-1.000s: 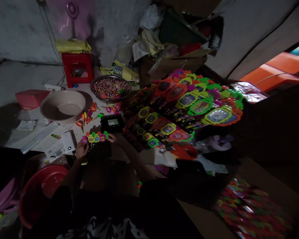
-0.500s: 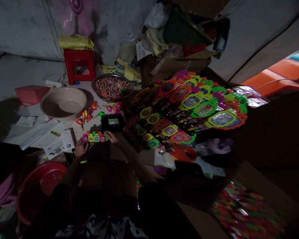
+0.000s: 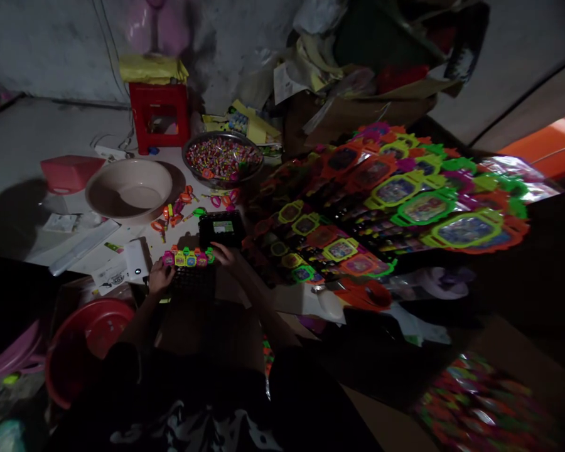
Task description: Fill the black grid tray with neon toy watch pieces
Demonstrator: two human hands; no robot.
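A short row of small neon plastic toy watches (image 3: 189, 257) lies along the top edge of a dark gridded tray (image 3: 191, 280) on the floor. The left hand (image 3: 159, 276) touches the row's left end, the right hand (image 3: 225, 253) its right end; each grip's spread is too dim to tell. Just beyond sits a glossy black box (image 3: 221, 227).

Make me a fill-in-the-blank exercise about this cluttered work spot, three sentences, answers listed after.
1. The left hand and the right hand rest at the two ends of a row of small bright toy ____.
2. The metal bowl behind them is full of ____.
3. The yellow bundle lies on top of a ____ stool.

Missing words: watches; candies; red
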